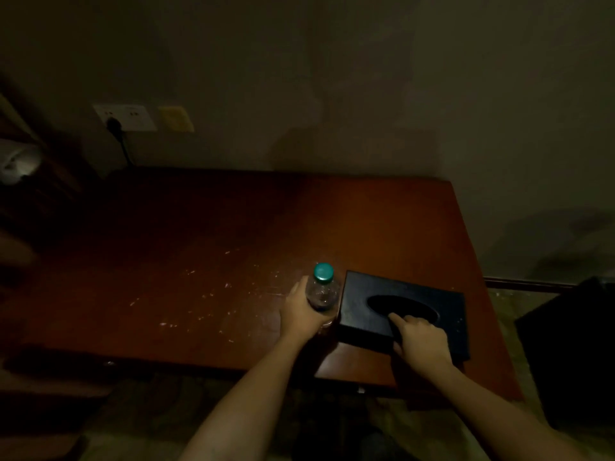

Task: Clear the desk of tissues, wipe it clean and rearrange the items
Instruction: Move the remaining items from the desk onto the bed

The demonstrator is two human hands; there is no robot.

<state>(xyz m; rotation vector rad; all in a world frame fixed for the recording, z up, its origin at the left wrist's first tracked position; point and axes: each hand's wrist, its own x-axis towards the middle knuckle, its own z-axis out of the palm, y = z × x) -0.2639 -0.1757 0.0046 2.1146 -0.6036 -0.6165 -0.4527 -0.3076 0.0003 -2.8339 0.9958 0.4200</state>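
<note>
While the left hand (pixel 303 313) has its fingers wrapped round a clear green-capped bottle (pixel 322 289) near the worktop's (pixel 199 227) front edge, the right hand (pixel 421 341) pinches the black tissue box (pixel 361 299) right beside it, forefinger at the slot. White scraps (pixel 168 325) are scattered to the left.

No readable text, brand, number or sign anywhere in view; light too dim.
- Bottle (pixel 322 296), inside left hand (pixel 303 316) grip: clear body, teal cap (pixel 323 272), no legible label or print.
- Tissue box (pixel 446 327), just right of that grip, near edge pinched by right hand (pixel 421 341): plain black top, no lettering legible.
- Yellow sticker (pixel 175 118) on wall (pixel 332 78), well beyond both grips, to left: blurred, unreadable.
- Socket plate (pixel 133 118) just left of sticker: small red marks, no characters legible.
</note>
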